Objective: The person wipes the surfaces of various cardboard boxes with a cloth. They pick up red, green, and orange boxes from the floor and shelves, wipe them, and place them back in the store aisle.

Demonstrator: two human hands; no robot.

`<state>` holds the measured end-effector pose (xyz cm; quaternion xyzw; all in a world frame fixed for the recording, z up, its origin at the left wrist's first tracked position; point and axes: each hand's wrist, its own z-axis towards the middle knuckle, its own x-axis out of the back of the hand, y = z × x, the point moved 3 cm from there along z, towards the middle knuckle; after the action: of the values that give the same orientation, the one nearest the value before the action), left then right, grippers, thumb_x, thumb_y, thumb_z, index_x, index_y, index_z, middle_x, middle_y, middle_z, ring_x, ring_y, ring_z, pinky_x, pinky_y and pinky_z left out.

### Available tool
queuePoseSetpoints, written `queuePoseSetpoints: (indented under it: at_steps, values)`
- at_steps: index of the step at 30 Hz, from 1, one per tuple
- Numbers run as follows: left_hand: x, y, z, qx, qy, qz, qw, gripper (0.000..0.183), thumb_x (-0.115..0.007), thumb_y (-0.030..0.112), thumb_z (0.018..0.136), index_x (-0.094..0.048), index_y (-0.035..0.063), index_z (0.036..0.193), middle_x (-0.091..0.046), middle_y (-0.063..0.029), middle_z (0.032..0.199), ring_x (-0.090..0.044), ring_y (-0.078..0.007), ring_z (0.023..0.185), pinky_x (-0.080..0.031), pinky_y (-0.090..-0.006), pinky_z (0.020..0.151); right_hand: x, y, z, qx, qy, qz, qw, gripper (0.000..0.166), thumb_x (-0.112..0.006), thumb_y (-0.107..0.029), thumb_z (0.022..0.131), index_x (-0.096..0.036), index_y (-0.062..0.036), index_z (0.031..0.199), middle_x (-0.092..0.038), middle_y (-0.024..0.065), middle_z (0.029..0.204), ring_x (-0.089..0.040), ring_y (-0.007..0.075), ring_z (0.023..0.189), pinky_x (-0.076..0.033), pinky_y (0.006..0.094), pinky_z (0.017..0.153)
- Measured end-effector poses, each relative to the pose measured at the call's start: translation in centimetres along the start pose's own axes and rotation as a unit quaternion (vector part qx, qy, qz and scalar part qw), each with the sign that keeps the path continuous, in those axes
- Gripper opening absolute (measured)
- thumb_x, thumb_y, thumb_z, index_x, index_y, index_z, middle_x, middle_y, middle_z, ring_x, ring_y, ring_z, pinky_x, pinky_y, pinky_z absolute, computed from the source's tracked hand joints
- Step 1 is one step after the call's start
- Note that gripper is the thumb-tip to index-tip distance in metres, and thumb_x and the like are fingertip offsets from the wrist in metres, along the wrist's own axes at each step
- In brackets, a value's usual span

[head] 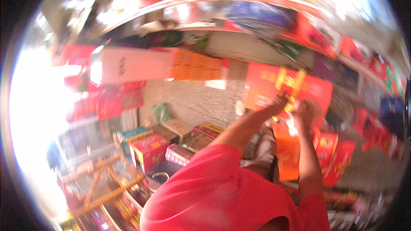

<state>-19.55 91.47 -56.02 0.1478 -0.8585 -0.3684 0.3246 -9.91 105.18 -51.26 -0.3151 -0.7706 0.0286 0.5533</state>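
Both of my hands reach out over a large red cardboard box [316, 86] with yellow print, right of centre. My left hand [280, 103] is at the middle of the box, beside a yellow band or printed strip [297, 85]; blur hides which it is. Just to its right, my right hand [305, 110] has its fingers curled near the lower edge of the box. A small white and yellow piece [291, 125] shows between the hands; whether either hand grips it cannot be made out. An orange box [287, 157] stands below them.
Red boxes [338, 163] stand at the lower right. A long pink box [138, 64] and orange packs [196, 65] lie ahead on the left. Stacked cartons, among them a red one [151, 149], fill the lower left near a wooden frame [106, 199]. Loaded shelves curve across the top.
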Motion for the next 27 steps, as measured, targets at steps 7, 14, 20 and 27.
queuePoseSetpoints:
  at_steps: [7, 14, 20, 27]
  values:
    - [0.2, 2.5, -3.1, -0.204, 0.011, 0.424, 0.882, 0.048, -0.049, 0.022, 0.091, -0.046, 0.0045, 0.136, -0.059, -0.0107, 0.124, -0.052, -0.0284, 0.122, -0.024, -0.0546, 0.112, -2.5, -2.1, 0.2, 0.176, 0.068, -0.305, 0.934, 0.038, -0.061, -0.018, 0.080, -0.053, -0.0027, 0.114, -0.058, 0.0175, 0.113, -0.051, 0.0351, 0.113, -0.042, 0.0469, 0.095]
    - [2.0, 2.5, -4.0, -0.107, -0.038, 0.377, 0.919, 0.035, -0.055, 0.016, 0.085, -0.056, 0.0053, 0.119, -0.070, -0.0061, 0.086, -0.067, -0.0270, 0.089, -0.041, -0.0436, 0.094, -2.7, 1.0, -0.7, -0.002, -0.079, 0.272, 0.959, 0.035, -0.057, -0.025, 0.084, -0.060, -0.0029, 0.110, -0.065, 0.0158, 0.109, -0.063, 0.0289, 0.101, -0.050, 0.0410, 0.085]
    - [3.6, 4.4, -3.6, -0.067, -0.019, 0.241, 0.968, 0.019, -0.060, 0.017, 0.079, -0.069, 0.0146, 0.096, -0.072, -0.0076, 0.092, -0.068, -0.0248, 0.094, -0.045, -0.0395, 0.086, 4.9, -9.4, -6.9, 0.313, -0.146, -0.149, 0.927, 0.058, -0.072, -0.033, 0.058, -0.064, -0.0117, 0.112, -0.059, 0.0176, 0.119, -0.054, 0.0378, 0.114, -0.047, 0.0431, 0.093]
    - [8.5, 9.2, -6.8, -0.034, 0.032, 0.088, 0.995, 0.017, -0.060, 0.021, 0.078, -0.069, 0.0117, 0.088, -0.071, -0.0129, 0.088, -0.069, -0.0316, 0.088, -0.053, -0.0444, 0.076, 11.9, -16.6, -13.0, 0.440, -0.131, -0.216, 0.862, 0.032, -0.065, -0.022, 0.062, -0.066, -0.0258, 0.093, -0.055, 0.0184, 0.123, -0.054, 0.0375, 0.109, -0.043, 0.0541, 0.085]
